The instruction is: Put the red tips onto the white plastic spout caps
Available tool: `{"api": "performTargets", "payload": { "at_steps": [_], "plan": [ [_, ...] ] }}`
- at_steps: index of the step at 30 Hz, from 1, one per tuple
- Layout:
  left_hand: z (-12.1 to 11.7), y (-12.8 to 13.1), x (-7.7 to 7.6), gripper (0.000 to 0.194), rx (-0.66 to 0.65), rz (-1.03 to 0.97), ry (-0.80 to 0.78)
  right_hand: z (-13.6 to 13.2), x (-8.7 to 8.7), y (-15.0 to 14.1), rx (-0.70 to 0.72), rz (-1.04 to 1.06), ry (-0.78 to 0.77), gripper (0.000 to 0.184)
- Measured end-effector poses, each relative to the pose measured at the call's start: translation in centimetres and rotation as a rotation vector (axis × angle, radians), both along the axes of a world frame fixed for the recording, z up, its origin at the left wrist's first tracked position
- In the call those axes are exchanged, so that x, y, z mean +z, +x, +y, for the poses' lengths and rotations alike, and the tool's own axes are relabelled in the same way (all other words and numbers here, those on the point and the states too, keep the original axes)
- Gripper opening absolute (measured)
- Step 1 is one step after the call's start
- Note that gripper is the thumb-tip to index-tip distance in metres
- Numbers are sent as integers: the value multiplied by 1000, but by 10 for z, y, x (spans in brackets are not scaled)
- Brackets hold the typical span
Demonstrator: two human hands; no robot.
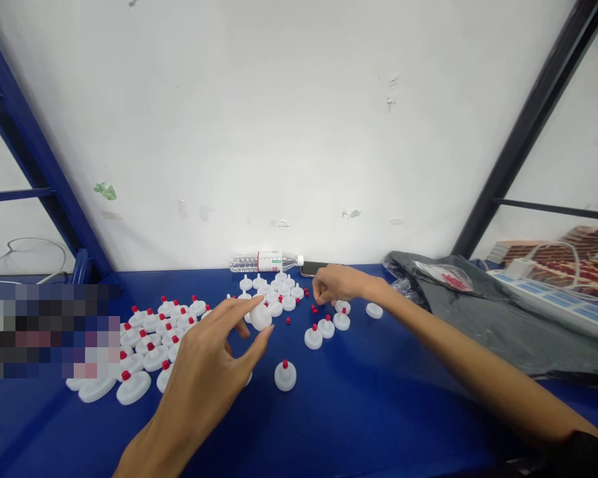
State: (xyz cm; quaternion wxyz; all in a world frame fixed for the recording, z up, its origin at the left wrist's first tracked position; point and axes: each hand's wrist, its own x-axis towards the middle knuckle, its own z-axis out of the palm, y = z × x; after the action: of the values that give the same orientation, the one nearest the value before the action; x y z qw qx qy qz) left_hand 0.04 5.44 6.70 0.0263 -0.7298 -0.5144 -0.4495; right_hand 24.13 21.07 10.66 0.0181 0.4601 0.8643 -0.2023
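My left hand (pixel 214 352) holds a white bottle lid (pixel 260 318) between thumb and fingertips, above the blue table. My right hand (pixel 336 284) reaches to the back of the table, its fingers pinched together over a few small red caps (pixel 314 309). Whatever those fingertips may hold is hidden. A single red cap (pixel 288 320) lies between the two hands. Behind my left hand stands a group of white lids with bare spouts (pixel 274 295). Nearer the front, a lid with a red tip (pixel 285 376) stands upright alone.
Many red-tipped lids (pixel 154 357) cover the left side. Several more (pixel 325 326) stand near my right hand. A clear water bottle (pixel 256 261) lies along the wall beside a dark phone (pixel 309 269). Grey plastic sheeting (pixel 473 325) and a power strip (pixel 558 302) are at right.
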Motion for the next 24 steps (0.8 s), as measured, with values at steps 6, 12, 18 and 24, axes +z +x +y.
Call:
{"api": "performTargets", "payload": {
  "at_steps": [6,12,18,24],
  "plan": [
    [1,1,0,34,48,34,-34,-25,32,-7,145,318,32,18],
    [1,-1,0,34,50,41,-80,-57,41,-25,359,621,-50,27],
    [1,0,0,35,18,62,-64,-63,37,-28,336,666,-77,26],
    [1,2,-1,34,0,37,-56,-63,38,-29,316,676,-79,26]
  ]
}}
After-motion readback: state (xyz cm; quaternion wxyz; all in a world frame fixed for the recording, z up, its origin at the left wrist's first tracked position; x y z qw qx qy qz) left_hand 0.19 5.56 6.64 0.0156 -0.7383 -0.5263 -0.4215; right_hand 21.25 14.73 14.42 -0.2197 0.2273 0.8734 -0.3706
